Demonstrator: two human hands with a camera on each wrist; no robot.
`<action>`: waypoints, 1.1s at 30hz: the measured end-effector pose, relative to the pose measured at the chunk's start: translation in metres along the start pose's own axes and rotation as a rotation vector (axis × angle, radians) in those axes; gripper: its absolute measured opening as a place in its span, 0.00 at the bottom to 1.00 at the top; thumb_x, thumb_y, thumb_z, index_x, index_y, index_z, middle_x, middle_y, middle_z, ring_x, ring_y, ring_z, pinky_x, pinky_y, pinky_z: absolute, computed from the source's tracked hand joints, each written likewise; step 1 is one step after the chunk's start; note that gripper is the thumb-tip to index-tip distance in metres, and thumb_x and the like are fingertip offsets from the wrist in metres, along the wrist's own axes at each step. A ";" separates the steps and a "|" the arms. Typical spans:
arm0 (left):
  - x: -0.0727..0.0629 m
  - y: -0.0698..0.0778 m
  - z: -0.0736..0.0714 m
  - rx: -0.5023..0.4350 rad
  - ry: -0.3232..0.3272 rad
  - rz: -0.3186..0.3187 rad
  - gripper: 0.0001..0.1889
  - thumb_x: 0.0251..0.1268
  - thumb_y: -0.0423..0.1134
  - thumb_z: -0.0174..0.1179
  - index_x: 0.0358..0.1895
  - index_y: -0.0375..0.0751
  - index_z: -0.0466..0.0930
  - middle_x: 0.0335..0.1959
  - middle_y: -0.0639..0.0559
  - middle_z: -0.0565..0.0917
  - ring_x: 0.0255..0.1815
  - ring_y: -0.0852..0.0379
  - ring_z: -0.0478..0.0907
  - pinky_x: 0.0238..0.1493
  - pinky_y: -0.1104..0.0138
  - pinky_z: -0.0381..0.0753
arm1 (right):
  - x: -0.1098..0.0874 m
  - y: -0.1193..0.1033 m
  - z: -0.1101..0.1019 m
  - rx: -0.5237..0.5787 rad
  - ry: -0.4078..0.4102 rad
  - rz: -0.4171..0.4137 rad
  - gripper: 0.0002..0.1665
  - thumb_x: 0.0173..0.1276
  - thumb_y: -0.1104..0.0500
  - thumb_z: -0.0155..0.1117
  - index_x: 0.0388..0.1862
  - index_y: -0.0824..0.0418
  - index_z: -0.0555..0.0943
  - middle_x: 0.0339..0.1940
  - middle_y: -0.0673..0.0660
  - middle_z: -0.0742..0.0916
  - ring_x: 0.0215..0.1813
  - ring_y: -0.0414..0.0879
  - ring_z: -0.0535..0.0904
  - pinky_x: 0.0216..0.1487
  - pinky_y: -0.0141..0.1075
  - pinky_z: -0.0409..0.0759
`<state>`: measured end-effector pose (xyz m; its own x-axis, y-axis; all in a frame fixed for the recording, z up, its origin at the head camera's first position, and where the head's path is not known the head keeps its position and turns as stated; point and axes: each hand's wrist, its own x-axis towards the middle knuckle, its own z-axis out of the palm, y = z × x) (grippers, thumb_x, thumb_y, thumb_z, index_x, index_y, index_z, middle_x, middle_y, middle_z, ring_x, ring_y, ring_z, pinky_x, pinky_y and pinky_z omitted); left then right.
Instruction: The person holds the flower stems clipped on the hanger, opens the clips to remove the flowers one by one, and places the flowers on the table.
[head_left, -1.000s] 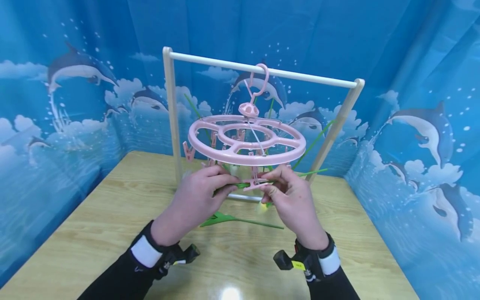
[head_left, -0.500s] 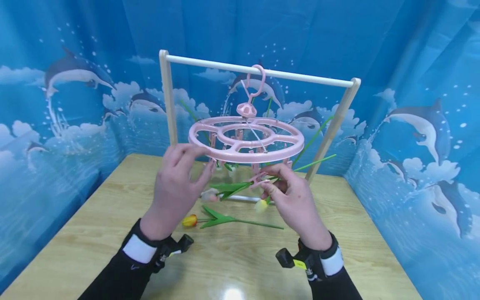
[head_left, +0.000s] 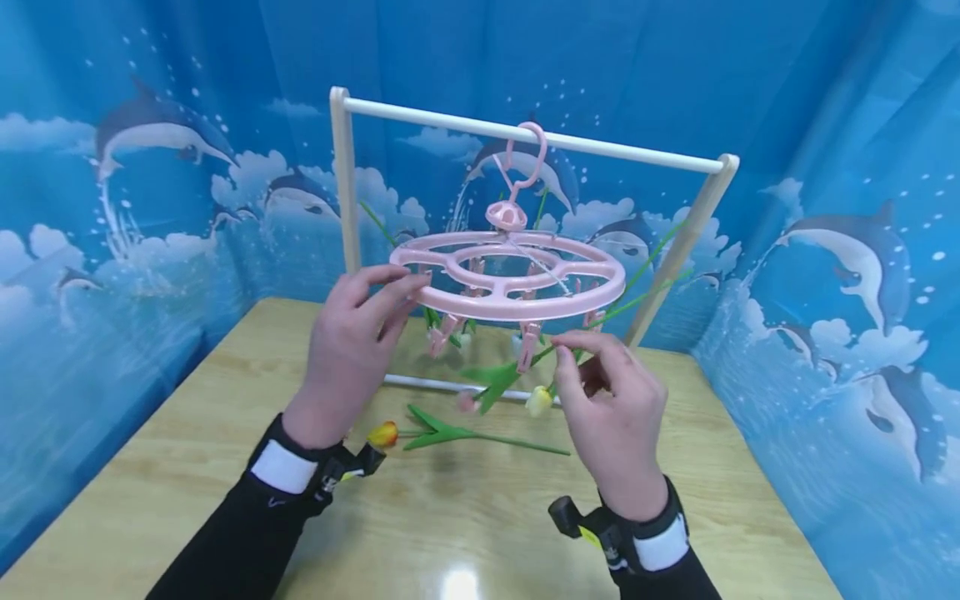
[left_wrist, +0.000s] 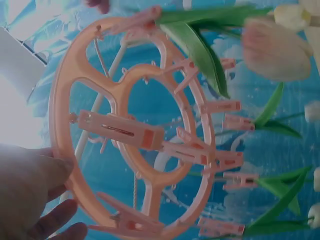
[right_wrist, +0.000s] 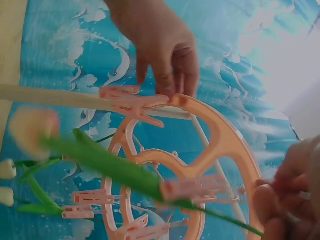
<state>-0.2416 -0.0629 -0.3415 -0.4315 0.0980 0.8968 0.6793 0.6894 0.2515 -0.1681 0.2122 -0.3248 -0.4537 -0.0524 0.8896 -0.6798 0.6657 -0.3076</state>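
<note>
My left hand (head_left: 348,342) pinches the near left rim of a round pink clip hanger (head_left: 465,304); its thumb and fingers are at the ring (left_wrist: 57,115) in the left wrist view. My right hand (head_left: 615,400) is beside a hanging pink clothespin (head_left: 528,346), its loosely bent thumb and forefinger close to a tulip stem and apart from the clip. That clothespin (right_wrist: 192,189) grips a pale pink artificial tulip (left_wrist: 275,47), stem to the right and bloom to the left in the head view. A pale yellow tulip (head_left: 538,402) hangs close by.
The hanger's hook (head_left: 536,154) sits over the white bar (head_left: 442,121) of a wooden stand (head_left: 345,183). More clothespins hold tulips (left_wrist: 280,195) around the ring. An orange-yellow tulip (head_left: 384,433) lies on the wooden table (head_left: 450,517). Dolphin-print curtains surround it.
My left hand has left the tulip and gone up to the hanger's rim. My right fingers have let go of the clothespin, which now hangs with the tulip; the ring has turned slightly.
</note>
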 end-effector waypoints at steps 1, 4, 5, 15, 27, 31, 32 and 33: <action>-0.001 0.002 0.001 -0.001 0.009 0.021 0.16 0.72 0.36 0.73 0.60 0.46 0.92 0.59 0.41 0.90 0.59 0.40 0.84 0.52 0.51 0.92 | 0.000 -0.001 0.002 -0.022 0.034 -0.088 0.07 0.73 0.68 0.69 0.45 0.65 0.91 0.42 0.61 0.93 0.25 0.43 0.81 0.28 0.26 0.78; -0.001 0.011 0.002 -0.009 0.026 0.072 0.15 0.73 0.36 0.72 0.60 0.47 0.92 0.57 0.41 0.90 0.58 0.40 0.85 0.52 0.52 0.91 | 0.001 -0.003 0.005 -0.090 0.005 -0.239 0.08 0.71 0.67 0.69 0.45 0.67 0.90 0.66 0.67 0.88 0.36 0.51 0.87 0.32 0.33 0.85; -0.002 0.015 0.002 -0.010 0.026 0.086 0.15 0.74 0.36 0.72 0.60 0.47 0.92 0.57 0.41 0.90 0.59 0.40 0.85 0.54 0.52 0.92 | 0.001 -0.003 0.007 -0.115 -0.029 -0.268 0.09 0.71 0.67 0.70 0.46 0.68 0.91 0.72 0.69 0.84 0.40 0.53 0.88 0.34 0.37 0.88; -0.003 0.030 0.005 -0.067 0.047 0.149 0.22 0.73 0.31 0.73 0.67 0.45 0.88 0.64 0.40 0.89 0.64 0.39 0.84 0.62 0.52 0.90 | 0.003 0.008 0.012 -0.246 -0.158 -0.186 0.29 0.70 0.68 0.74 0.69 0.75 0.81 0.82 0.70 0.74 0.48 0.58 0.85 0.43 0.45 0.90; -0.003 0.012 0.007 -0.030 0.072 0.054 0.13 0.70 0.32 0.75 0.55 0.38 0.90 0.58 0.43 0.93 0.66 0.43 0.86 0.76 0.53 0.83 | -0.002 0.012 0.011 -0.199 -0.082 0.017 0.14 0.74 0.68 0.68 0.55 0.73 0.84 0.80 0.72 0.70 0.47 0.57 0.82 0.42 0.43 0.89; -0.003 0.018 0.003 -0.056 0.105 0.099 0.13 0.71 0.33 0.74 0.56 0.38 0.91 0.57 0.41 0.92 0.65 0.42 0.87 0.74 0.52 0.84 | -0.002 0.008 0.009 -0.188 -0.081 0.122 0.06 0.75 0.65 0.65 0.38 0.66 0.80 0.52 0.68 0.78 0.38 0.50 0.73 0.32 0.36 0.76; -0.003 0.020 0.002 -0.063 0.112 0.112 0.13 0.71 0.33 0.74 0.56 0.37 0.91 0.57 0.41 0.92 0.64 0.41 0.87 0.73 0.52 0.85 | -0.002 0.007 0.009 -0.150 -0.119 0.155 0.06 0.76 0.63 0.65 0.38 0.65 0.80 0.44 0.65 0.78 0.35 0.48 0.73 0.30 0.35 0.74; -0.003 0.022 0.001 -0.068 0.120 0.123 0.13 0.71 0.32 0.74 0.56 0.37 0.91 0.57 0.40 0.92 0.64 0.41 0.87 0.73 0.52 0.85 | -0.002 0.007 0.010 -0.104 -0.172 0.189 0.05 0.78 0.62 0.65 0.41 0.63 0.82 0.39 0.62 0.79 0.33 0.46 0.73 0.29 0.33 0.73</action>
<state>-0.2260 -0.0475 -0.3392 -0.2720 0.0896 0.9581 0.7626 0.6274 0.1578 -0.1772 0.2098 -0.3321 -0.6640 -0.0400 0.7466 -0.5154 0.7479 -0.4183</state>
